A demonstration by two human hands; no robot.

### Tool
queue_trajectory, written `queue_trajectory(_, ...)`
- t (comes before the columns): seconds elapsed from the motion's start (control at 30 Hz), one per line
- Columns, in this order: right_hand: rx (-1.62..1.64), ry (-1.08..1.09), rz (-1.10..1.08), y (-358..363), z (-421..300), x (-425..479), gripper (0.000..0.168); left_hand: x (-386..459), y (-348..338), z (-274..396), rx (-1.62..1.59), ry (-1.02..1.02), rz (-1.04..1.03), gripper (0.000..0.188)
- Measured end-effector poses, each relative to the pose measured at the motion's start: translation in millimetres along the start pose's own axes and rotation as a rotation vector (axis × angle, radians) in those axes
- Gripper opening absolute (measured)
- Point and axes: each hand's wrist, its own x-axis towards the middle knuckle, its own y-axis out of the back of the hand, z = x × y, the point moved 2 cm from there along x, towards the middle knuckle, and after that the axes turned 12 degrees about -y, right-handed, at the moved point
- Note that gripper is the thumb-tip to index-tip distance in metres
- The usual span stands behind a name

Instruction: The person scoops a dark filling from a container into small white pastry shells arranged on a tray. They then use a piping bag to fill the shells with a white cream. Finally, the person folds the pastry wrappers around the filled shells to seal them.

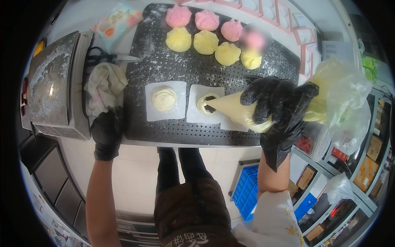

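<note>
Gloved in black, my right hand [277, 102] squeezes a piping bag [233, 108] of pale cream. Its tip meets a ring of cream [202, 105] around a dark centre, on a square of white paper [197, 92]. On another paper square [150, 92] to the left lies a finished-looking swirl of cream [164, 98]. A further paper square [231, 125] is partly hidden beneath the bag. My left hand [108, 129], also black-gloved, rests at the lower end of a crumpled, stained cloth [106, 85], left of the perforated black tray [172, 136]; its fingertips are hard to make out.
Pink dumpling-shaped pieces [178, 16] and yellow ones [206, 42] stand in rows at the tray's far side. Scissors [105, 57] overlap its left edge. A flour-dusted metal appliance [55, 80] stands farther left. Pink-edged boxes [284, 15] line the back; shelves [351, 173] stand right.
</note>
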Motion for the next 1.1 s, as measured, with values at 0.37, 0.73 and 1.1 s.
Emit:
queue_trajectory(0.37, -0.048, 0.028, 0.0, 6.7, -3.3, -6.9, 0.049, 0.9, 2.2, 0.2, 0.0, -0.073, -0.005, 0.011)
queue_trajectory(0.73, -0.123, 0.081, 0.002, 11.0, 0.6, -23.2, 0.046, -4.2, -1.1, -3.7, 0.051, -0.057, -0.035, 0.016)
queue_trajectory(1.1, -0.099, 0.091, 0.093, 19.9, 4.5, -17.9, 0.043, -2.2, -2.7, -3.5, 0.053, -0.043, 0.029, 0.023)
